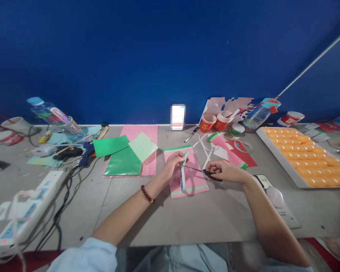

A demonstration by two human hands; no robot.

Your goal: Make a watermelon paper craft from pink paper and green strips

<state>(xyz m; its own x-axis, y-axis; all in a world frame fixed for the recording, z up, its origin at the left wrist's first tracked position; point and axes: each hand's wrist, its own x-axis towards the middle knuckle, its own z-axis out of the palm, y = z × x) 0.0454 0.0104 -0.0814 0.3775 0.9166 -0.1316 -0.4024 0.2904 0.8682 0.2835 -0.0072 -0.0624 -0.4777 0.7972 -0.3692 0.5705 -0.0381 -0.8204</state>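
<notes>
My left hand (172, 165) pinches a narrow strip (182, 177) of white and blue material that hangs down over a pink sheet with green edges (192, 181). My right hand (225, 170) is closed round the black handles of a pair of scissors (204, 172), whose blades point left toward the strip. A bead bracelet (147, 194) sits on my left wrist. Both hands hover just above the grey table (187, 219).
Green and pink paper sheets (124, 158) lie left of centre. Red paper cups (214, 121), a tape roll and cut scraps sit behind the hands. A tray of orange balls (308, 156) fills the right. A power strip (31, 204), cables, a glue gun and a bottle (53, 115) crowd the left.
</notes>
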